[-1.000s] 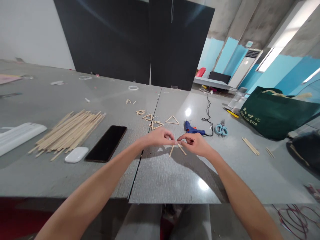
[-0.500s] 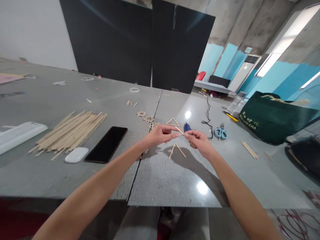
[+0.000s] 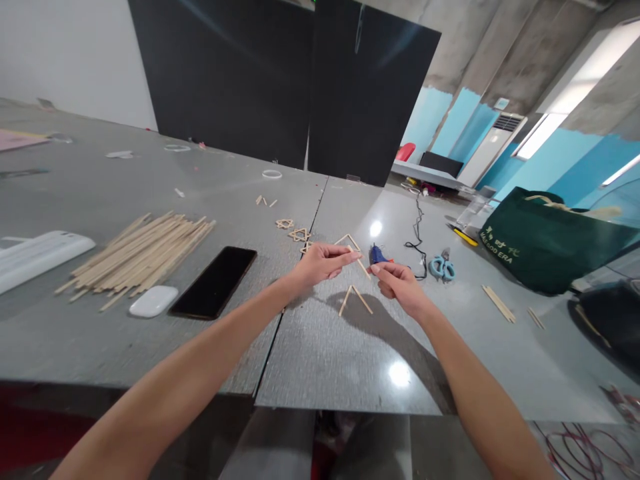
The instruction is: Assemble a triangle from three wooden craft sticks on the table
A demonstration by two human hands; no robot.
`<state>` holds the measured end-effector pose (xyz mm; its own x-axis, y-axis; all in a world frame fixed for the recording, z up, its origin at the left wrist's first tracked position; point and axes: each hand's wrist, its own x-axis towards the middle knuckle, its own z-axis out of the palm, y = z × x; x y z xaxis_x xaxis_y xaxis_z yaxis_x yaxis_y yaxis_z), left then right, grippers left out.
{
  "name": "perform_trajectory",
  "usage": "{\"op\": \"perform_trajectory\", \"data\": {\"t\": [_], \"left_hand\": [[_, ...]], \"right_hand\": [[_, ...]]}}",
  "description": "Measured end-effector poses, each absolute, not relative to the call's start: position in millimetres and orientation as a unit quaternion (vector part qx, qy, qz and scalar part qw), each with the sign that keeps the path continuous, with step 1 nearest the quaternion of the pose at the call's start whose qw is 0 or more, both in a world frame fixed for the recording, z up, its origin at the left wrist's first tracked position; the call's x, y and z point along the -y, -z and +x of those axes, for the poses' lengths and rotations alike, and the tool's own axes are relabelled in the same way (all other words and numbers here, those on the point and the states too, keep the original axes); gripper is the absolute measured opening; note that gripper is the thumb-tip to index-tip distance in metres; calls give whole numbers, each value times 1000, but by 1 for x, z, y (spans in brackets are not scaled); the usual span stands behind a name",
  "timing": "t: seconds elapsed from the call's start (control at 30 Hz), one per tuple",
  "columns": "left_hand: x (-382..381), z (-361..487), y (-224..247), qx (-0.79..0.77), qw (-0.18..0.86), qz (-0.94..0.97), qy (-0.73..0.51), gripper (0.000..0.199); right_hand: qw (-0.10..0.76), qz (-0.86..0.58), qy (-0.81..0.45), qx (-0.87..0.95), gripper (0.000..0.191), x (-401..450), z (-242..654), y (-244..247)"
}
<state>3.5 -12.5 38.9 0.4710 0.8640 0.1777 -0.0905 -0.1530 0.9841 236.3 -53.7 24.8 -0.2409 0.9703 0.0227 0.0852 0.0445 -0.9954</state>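
Observation:
Between the thumb and fingers of my left hand [image 3: 327,261] is a thin wooden stick [image 3: 363,268], slanting down to the right above the table. My right hand [image 3: 397,283] is closed in a pinch, its fingertips right beside the lower end of that stick; what they grip, if anything, I cannot make out. Below both hands, two sticks joined in an upside-down V [image 3: 353,288] lie on the table. Behind my hands lies a stick triangle [image 3: 349,237], partly hidden by my left hand. A blue glue gun [image 3: 379,254] lies just behind my right hand.
Small stick stars [image 3: 299,235] lie behind my left hand. Further left are a black phone [image 3: 215,283], a white case [image 3: 153,301] and a stick pile [image 3: 143,257]. On the right are blue-handled scissors [image 3: 443,267], a yellow cutter [image 3: 464,235], loose sticks [image 3: 499,304] and a green bag [image 3: 545,243].
The stick has turned to a steeper slant, and more of its length shows between my hands. My right fingertips now sit beside its lower end. The V and triangle stay on the table.

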Motion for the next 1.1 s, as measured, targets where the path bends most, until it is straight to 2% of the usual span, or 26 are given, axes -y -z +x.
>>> {"op": "perform_trajectory", "data": {"t": [0.17,0.4,0.53,0.67,0.8,0.9,1.1], "left_hand": [[13,4,-37,-293,548,674,-399,56],[11,4,-31,-272,522,737,-333,46],[-1,-7,-30,-247,516,783,-244,43],[-16,-21,-22,-229,420,860,-177,62],[-23,-23,-7,-219,327,901,-182,75],[-27,-19,4,-187,346,903,-170,70],[-32,-17,10,-183,384,891,-161,66]], "right_hand": [[404,-481,-490,604,66,57,233,-29],[362,-487,-449,656,58,61,232,-35],[262,-483,-444,707,53,61,241,-40],[119,-467,-426,766,39,65,251,-47],[41,-461,-401,791,26,71,248,-47],[13,-460,-357,813,16,74,240,-43],[6,-466,-328,822,17,75,233,-40]]}}
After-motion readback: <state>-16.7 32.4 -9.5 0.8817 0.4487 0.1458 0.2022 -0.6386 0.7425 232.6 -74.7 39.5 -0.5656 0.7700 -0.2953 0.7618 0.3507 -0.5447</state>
